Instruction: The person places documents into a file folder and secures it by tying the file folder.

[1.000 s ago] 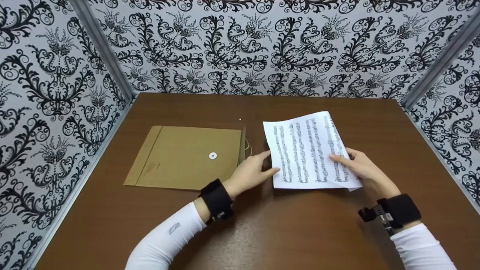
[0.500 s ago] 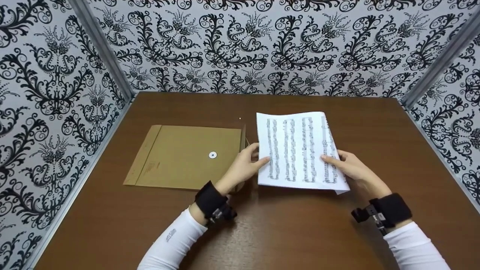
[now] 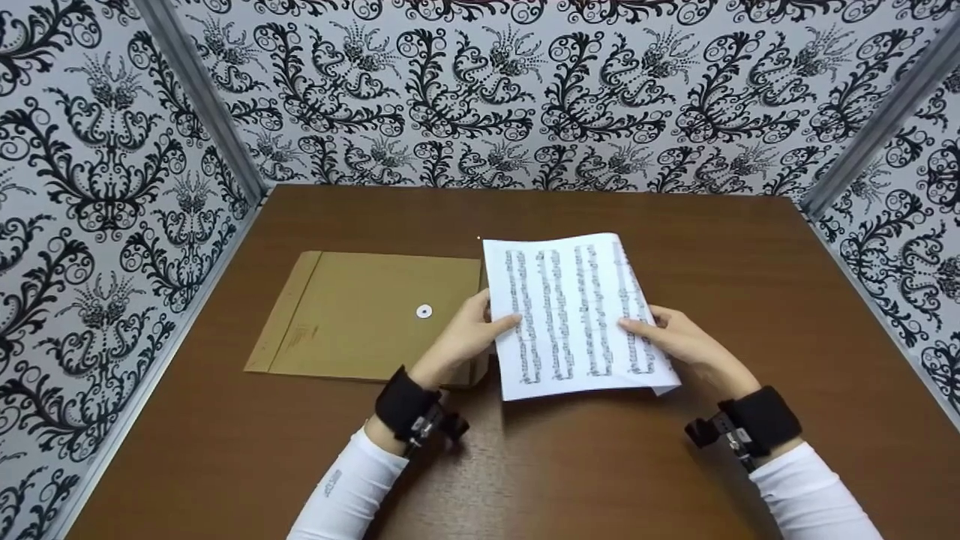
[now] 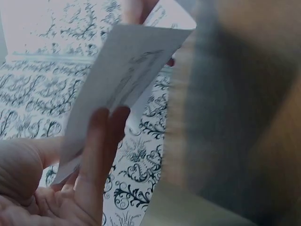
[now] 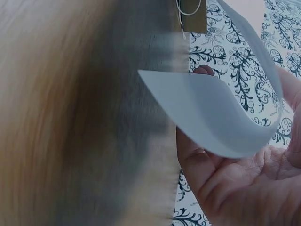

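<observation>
A sheet of music (image 3: 570, 322), white with rows of printed notes, is held up between both hands over the brown table. My left hand (image 3: 469, 334) grips its left edge, thumb on the printed face and fingers behind; the left wrist view shows those fingers (image 4: 96, 146) against the back of the paper. At the right edge my right hand (image 3: 686, 341) pinches the sheet the same way. In the right wrist view the paper (image 5: 207, 108) curls above the palm. A tan envelope (image 3: 375, 315) with a white round button lies flat to the left, its right end partly covered by the hand and sheet.
The brown table (image 3: 600, 480) runs back to a wall (image 3: 480, 90) with black floral print. The envelope's string (image 5: 181, 19) hangs loose in the right wrist view. A tiny pale speck (image 3: 478, 238) lies near the sheet's top left corner.
The music sheet has moved left, and its left edge now overlaps the envelope's right end. Both hands moved left with it; the left hand went from touching the edge to gripping it.
</observation>
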### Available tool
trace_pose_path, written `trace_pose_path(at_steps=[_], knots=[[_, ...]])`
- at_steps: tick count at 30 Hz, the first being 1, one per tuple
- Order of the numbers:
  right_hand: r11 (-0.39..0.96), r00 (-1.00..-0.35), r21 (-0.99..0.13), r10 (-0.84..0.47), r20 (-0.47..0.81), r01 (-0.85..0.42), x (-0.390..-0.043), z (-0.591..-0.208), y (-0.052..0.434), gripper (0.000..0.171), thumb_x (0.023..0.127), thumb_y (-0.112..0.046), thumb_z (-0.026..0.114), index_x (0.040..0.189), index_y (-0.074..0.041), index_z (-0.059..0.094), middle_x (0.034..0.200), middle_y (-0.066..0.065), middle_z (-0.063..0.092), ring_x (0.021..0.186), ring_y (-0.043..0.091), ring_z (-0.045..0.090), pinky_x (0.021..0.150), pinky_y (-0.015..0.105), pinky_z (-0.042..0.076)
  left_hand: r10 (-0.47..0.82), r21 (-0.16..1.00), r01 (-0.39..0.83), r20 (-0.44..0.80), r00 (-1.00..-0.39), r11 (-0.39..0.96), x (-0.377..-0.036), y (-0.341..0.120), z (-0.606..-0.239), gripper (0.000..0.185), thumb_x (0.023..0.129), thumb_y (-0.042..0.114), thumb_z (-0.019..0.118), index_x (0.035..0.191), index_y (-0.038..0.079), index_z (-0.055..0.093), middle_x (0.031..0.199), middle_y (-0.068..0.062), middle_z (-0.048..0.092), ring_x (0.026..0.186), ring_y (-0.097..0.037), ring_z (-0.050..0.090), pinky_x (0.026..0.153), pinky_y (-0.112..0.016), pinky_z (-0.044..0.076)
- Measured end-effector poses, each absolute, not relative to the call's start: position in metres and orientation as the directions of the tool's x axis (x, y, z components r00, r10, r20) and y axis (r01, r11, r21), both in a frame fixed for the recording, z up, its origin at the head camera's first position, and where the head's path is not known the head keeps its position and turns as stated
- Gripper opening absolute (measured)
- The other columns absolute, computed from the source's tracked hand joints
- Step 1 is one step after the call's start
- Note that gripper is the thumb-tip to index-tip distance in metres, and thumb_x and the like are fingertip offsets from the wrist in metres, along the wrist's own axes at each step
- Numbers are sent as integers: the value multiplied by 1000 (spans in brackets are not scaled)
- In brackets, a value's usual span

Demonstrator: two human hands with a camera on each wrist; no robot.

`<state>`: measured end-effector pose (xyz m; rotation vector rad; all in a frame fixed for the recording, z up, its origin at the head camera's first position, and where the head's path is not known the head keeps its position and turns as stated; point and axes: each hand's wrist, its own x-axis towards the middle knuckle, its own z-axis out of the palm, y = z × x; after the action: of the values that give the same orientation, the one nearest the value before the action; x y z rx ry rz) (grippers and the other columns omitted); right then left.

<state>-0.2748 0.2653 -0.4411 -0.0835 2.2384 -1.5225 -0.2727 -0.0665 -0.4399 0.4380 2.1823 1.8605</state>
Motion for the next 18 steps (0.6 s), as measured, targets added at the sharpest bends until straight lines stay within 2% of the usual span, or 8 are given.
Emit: trace_pose_path(at_steps=[5, 10, 18], knots=[[379, -892, -901, -303, -336, 211, -276, -445, 263, 62, 102, -38, 61, 145, 3, 44, 89, -8, 75, 76, 8, 74, 69, 23, 59, 388, 994, 3, -38, -921, 105, -274, -79, -440, 46, 102, 5, 58, 146, -1, 47, 122, -28, 70, 90, -22, 77, 75, -30, 64], [415, -887, -887, -305, -346, 203, -276, -445, 264, 73, 103, -42, 59, 154, 4, 34, 94, -8, 74, 82, 7, 72, 74, 22, 57, 410, 995, -42, -74, -909, 86, -275, -90, -440, 45, 102, 5, 57, 146, 0, 47, 119, -29, 71, 83, -20, 78, 70, -36, 65], [343, -889, -906, -290, -355, 250, -280, -447, 271, 83, 104, -39, 57, 162, 3, 15, 112, -4, 67, 96, 5, 68, 83, 24, 57, 413, 994, -21, -63, -909, 104, -275, -106, -439, 43, 102, 6, 57, 143, -2, 50, 118, -28, 72, 76, -11, 75, 60, -23, 58]])
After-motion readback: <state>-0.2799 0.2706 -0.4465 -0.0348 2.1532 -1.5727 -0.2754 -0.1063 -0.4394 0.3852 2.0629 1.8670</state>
